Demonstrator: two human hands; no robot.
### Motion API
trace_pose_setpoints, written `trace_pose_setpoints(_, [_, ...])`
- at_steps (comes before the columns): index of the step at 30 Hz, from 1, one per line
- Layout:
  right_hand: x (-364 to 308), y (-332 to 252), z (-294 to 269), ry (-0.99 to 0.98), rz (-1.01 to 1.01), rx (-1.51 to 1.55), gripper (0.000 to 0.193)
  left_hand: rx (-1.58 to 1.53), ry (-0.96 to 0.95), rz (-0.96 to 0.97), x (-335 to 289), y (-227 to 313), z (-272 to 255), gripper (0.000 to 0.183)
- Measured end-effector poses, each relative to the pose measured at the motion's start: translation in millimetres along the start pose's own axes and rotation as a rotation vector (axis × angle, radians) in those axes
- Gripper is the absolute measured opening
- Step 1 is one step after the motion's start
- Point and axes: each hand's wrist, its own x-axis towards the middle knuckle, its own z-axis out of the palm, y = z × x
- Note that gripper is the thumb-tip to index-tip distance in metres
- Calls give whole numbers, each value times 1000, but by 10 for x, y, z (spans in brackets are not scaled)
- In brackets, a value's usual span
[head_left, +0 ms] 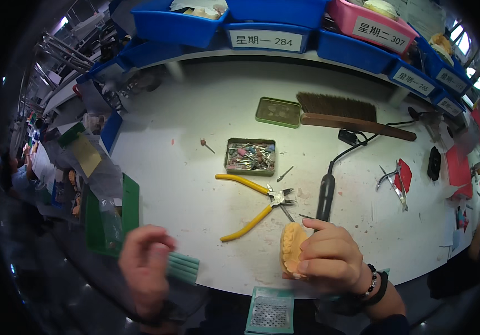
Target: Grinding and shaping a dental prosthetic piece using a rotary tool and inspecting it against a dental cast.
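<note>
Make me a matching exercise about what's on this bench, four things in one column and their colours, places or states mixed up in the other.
1. Dental model
2. Pliers
3. Brush
4. Small tin

A. Filled with grinding bits
B. Brown bristles
C. In the right hand
D. Yellow handles, spread apart

Pairs: 1-C, 2-D, 3-B, 4-A

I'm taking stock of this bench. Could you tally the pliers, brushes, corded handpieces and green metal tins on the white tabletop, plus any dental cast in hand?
Pliers: 2 (yellow-handled pliers, silver pliers)
Brushes: 1 (long-handled brush)
Corded handpieces: 1 (black handpiece)
Green metal tins: 2 (filled tin, shallow tin)
Dental casts: 1 (yellow cast, right hand)
Total: 7
</note>
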Motion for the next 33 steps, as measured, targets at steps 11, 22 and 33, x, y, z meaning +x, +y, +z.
trace_pose_setpoints(11, [34, -37, -203, 183, -172, -426, 36, -536, -978, -72, 382, 255, 1158, 66])
trace_pose_setpoints(22, [179, 75, -314, 132, 197, -46, 71, -492, -1039, -48, 543, -12, 1164, 69])
trace_pose_setpoints(33, [67, 184, -210, 81, 202, -3, 73, -595, -1073, -119, 508, -145, 1147, 69])
